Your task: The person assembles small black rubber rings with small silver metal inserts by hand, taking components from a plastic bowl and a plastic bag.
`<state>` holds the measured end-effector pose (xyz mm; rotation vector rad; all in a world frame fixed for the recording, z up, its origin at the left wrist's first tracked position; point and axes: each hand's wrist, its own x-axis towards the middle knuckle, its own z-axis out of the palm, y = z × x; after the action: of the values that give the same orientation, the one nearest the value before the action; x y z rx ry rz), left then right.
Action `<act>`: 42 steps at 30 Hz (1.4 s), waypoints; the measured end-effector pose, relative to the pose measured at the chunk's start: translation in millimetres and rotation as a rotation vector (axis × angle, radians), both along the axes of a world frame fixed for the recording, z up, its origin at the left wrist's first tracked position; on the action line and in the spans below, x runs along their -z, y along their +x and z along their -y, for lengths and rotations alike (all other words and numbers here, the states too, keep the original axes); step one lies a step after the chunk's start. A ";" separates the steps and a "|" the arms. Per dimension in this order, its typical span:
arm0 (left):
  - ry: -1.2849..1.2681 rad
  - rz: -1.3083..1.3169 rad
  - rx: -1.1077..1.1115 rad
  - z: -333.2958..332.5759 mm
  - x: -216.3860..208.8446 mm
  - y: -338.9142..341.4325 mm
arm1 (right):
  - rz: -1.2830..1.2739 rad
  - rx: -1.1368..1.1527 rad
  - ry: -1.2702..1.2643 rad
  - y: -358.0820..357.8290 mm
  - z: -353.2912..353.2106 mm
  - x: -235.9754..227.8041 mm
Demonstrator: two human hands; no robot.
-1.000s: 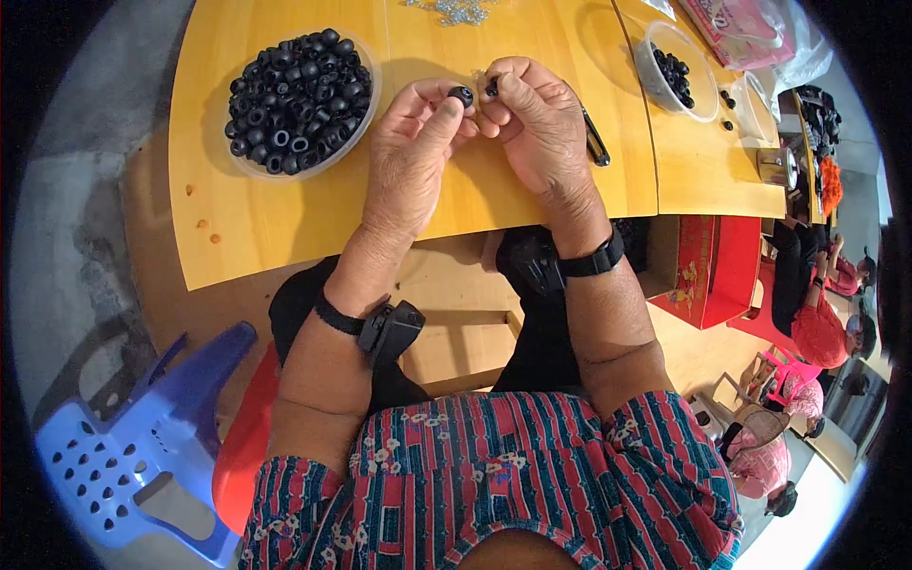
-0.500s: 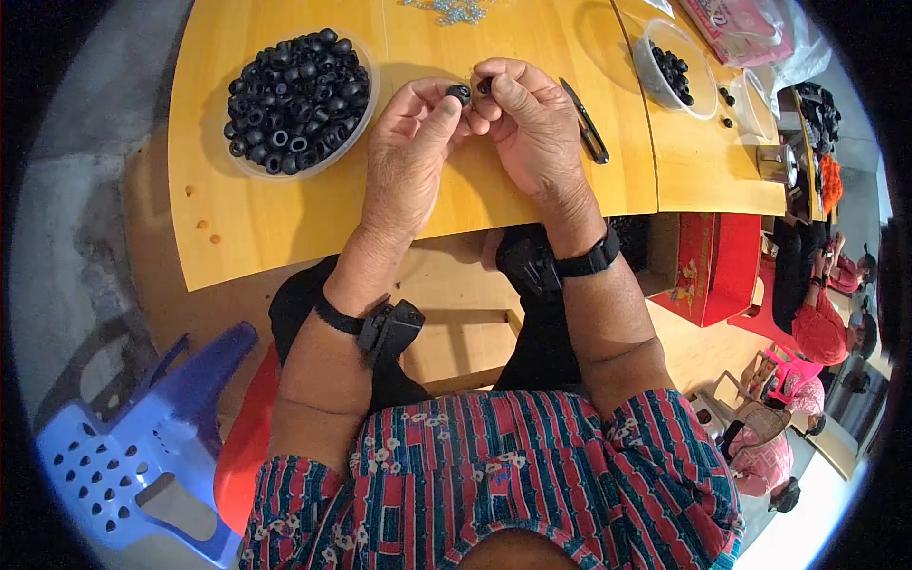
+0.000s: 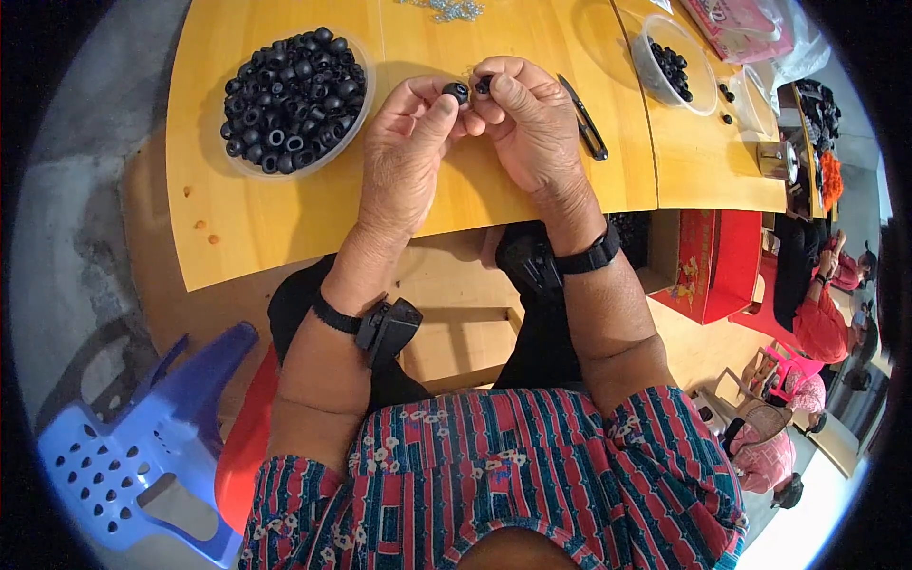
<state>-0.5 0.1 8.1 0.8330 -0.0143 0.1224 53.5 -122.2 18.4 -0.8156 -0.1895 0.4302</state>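
Between the thumb and fingers of my left hand [image 3: 410, 138] is a small round black cap [image 3: 456, 92] with a hollow in it. My right hand [image 3: 528, 123] pinches another small black piece [image 3: 484, 85], mostly covered by the fingertips. Both hands are close together above the yellow table [image 3: 456, 204], fingertips nearly touching. Left of them stands a shallow clear bowl [image 3: 353, 133] heaped with hollow black caps [image 3: 294, 95]. Just right of my right hand lies a black utility knife [image 3: 584, 119] on the table.
A clear tub [image 3: 703, 100] with smaller black pieces stands at the right, near a metal cup [image 3: 777, 161]. Small clear pieces [image 3: 454, 9] lie at the far edge. Below are a red box [image 3: 708, 266] and a blue plastic chair [image 3: 133, 465]. Other people [image 3: 825, 318] sit far right.
Both hands keep their place with hardly any movement. The cap in my left hand is turned slightly, so more of its face shows.
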 end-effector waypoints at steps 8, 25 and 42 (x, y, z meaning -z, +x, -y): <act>0.029 -0.017 -0.005 -1.0 -1.3 -0.1 | -0.022 -0.023 -0.009 -1.3 -1.0 -4.5; 0.100 -0.011 -0.008 -0.3 -4.1 -2.5 | 0.030 -0.037 0.020 0.5 1.7 -1.5; 0.149 0.013 0.005 1.7 -1.7 -1.2 | 0.006 -0.021 -0.048 0.6 5.2 0.4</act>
<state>-1.6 -1.6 9.8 0.9809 -0.0383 0.1226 54.2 -127.3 18.0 -0.8624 -0.1940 0.4536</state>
